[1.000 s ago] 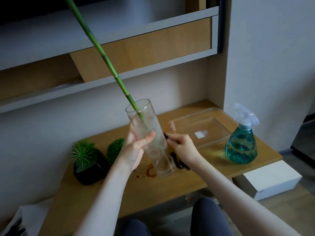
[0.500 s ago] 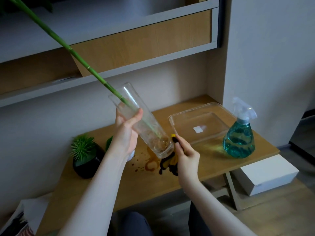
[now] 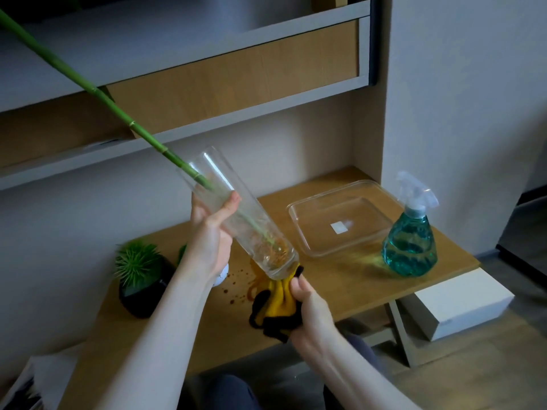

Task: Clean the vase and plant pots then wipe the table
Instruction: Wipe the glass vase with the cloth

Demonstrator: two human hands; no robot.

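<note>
Gripping the glass vase [image 3: 245,229] near its mouth, the left hand [image 3: 211,232] tilts it above the table [image 3: 340,279], a bamboo stalk [image 3: 88,87] inside. The right hand [image 3: 309,306] clutches a yellow cloth [image 3: 278,297] against the vase's base. A black plant pot [image 3: 142,291] stands at the table's left edge.

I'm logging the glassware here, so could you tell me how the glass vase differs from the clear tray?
The vase is tall and narrow, the tray wide and shallow. The vase is held tilted in the left hand; the tray lies flat on the table. The vase holds a green stalk; the tray shows only a small white label. Both are clear.
</note>
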